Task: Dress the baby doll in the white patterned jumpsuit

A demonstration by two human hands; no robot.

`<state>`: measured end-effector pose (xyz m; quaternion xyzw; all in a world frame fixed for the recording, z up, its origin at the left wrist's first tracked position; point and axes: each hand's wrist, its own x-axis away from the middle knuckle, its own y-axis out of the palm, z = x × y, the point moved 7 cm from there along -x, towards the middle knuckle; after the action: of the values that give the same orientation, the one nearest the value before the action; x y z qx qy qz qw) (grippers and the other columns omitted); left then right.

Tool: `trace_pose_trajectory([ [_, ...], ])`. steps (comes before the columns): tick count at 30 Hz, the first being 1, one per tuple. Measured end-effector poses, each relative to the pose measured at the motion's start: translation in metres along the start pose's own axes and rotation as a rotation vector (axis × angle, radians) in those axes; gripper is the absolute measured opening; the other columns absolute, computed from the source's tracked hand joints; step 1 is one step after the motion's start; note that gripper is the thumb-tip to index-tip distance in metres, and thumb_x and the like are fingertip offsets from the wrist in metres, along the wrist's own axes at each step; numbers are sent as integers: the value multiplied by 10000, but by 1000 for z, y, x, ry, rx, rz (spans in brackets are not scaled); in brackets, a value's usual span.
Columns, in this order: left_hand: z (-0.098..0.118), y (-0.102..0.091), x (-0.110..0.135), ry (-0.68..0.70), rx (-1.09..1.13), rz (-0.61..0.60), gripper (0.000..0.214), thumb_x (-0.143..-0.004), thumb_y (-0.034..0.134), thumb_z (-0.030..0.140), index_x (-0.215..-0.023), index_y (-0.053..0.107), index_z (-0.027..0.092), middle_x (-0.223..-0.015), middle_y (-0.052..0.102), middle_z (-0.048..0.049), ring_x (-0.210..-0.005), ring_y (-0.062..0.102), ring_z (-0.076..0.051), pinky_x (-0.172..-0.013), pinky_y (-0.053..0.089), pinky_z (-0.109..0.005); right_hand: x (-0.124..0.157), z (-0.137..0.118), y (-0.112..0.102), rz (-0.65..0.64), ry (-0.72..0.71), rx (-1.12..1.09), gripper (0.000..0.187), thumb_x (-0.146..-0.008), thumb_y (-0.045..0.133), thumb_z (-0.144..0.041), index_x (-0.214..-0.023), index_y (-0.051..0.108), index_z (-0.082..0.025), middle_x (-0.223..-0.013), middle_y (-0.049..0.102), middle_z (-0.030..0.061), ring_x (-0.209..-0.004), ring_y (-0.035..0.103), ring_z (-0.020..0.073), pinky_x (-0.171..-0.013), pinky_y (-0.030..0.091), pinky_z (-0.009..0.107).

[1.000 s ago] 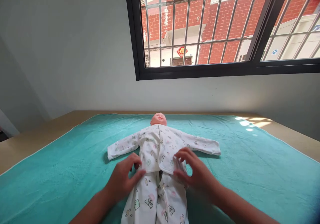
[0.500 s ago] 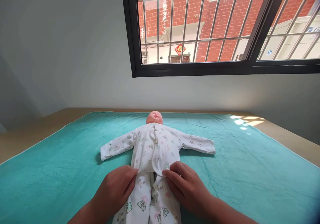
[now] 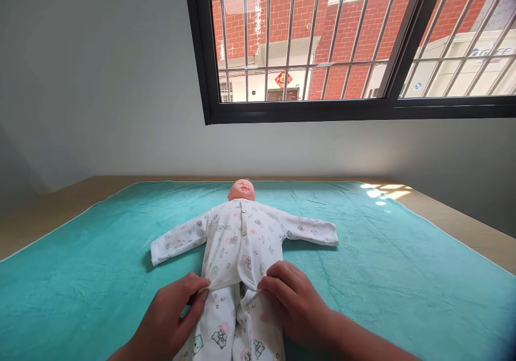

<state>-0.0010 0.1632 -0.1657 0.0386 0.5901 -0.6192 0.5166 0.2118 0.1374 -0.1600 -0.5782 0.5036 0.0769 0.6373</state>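
A baby doll [image 3: 242,190] lies on its back with its head toward the wall. It wears a white printed baby jacket [image 3: 226,237], sleeves spread to both sides, over white printed pants [image 3: 220,326]. My left hand [image 3: 173,312] pinches the jacket's lower left corner between thumb and fingers. On the other side, my right hand [image 3: 292,302] has its fingers closed on the jacket's lower right hem. The front edges meet higher up and part slightly at the bottom. The doll's hands are hidden, and its legs run out of the picture below.
Under the doll a turquoise cloth [image 3: 382,275] covers most of the wooden table [image 3: 455,221]. A pale wall [image 3: 121,81] rises behind the table, with a black-framed, barred window [image 3: 298,112] above. Patches of sunlight fall on the far right corner.
The jacket's hem has been drawn down a little toward me, with both hands still on it. My left hand sits slightly lower. The whole view has shifted a bit sideways.
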Motion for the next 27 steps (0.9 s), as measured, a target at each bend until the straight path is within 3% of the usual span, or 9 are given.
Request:
trace_pose_trajectory([
  [9, 2, 0, -3, -1, 63, -29, 115, -960, 436, 170, -949, 529, 237, -760, 606, 30, -626, 580, -93, -587, 466, -178, 1, -3, -7, 37, 10, -31, 220, -883, 394, -66, -1006, 546, -168, -830, 559, 60, -712, 477, 159, -614, 391, 283],
  [19, 16, 4, -1, 58, 62, -66, 95, -923, 482, 136, -906, 520, 222, -711, 558, 15, -604, 544, -111, -567, 428, -204, -1, -4, -4, -38, 18, -83, 192, -866, 441, -96, -977, 575, -177, -813, 547, 50, -696, 488, 156, -621, 385, 288],
  [23, 27, 3, -2, 126, 41, -78, 118, -896, 509, 128, -818, 501, 216, -685, 554, 3, -610, 534, -129, -569, 413, -231, -7, -30, -10, -46, -105, -19, 48, -871, 534, -194, -881, 581, -190, -789, 559, 39, -701, 486, 159, -681, 418, 324],
  [27, 46, -2, -1, 207, 20, -92, 113, -879, 526, 138, -806, 513, 223, -700, 595, -11, -627, 560, -145, -571, 437, -245, -3, -60, 7, -130, -287, -2, 75, -938, 555, -257, -889, 580, -207, -864, 651, -6, -818, 555, 141, -941, 414, 348],
])
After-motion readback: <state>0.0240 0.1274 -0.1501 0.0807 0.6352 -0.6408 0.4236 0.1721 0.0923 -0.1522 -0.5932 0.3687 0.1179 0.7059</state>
